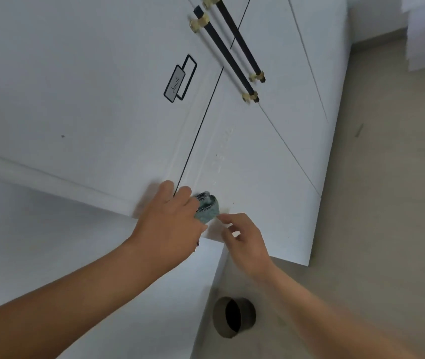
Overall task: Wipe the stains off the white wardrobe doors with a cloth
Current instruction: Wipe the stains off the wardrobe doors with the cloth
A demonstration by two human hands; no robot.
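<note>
Two hands are working low on the white wardrobe doors [258,156], close to their bottom edge. With our left hand [170,218] we are gripping the teal cloth [207,209]. Our fingers are curling round it so that it is sitting bunched into a small wad. We are pressing that wad against the door just right of the dark seam [198,130] running between two doors. Our right hand [245,242] is hovering just beside the cloth, its fingers half curling and the forefinger tip reaching toward the wad's lower edge. We cannot tell whether it is pinching the fabric or only coming near it.

A small yellowish stain [228,210] is showing on the door right next to the cloth, and faint pale marks [221,158] are trailing up the panel above it. Higher up, two long black handles [228,54] with gold mounts are lying near the seam, with a black-framed label [180,79] to their left. A tiny dark speck [62,136] is sitting well off to the left. Below our left forearm a white surface [51,216] is jutting out, and a short brown tube [245,314] is lying on the beige floor [374,229].
</note>
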